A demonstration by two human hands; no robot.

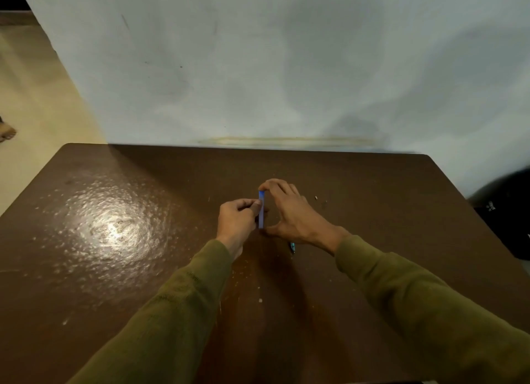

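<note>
A narrow blue strip (261, 211), seemingly folded paper, stands on edge on the brown table (114, 226), running away from me. My right hand (292, 214) spans it, fingertips pinching its far end and thumb at its near end. My left hand (238, 220) has its fingers curled, and its fingertips press against the strip's left side near the middle. Both arms wear olive green sleeves.
A small blue-tipped object (292, 246), perhaps a pen, lies partly hidden under my right wrist. A pale wall (286, 68) rises behind the table's far edge. A dark object (504, 211) sits off the table's right side. Someone's bare foot (6, 132) shows at far left.
</note>
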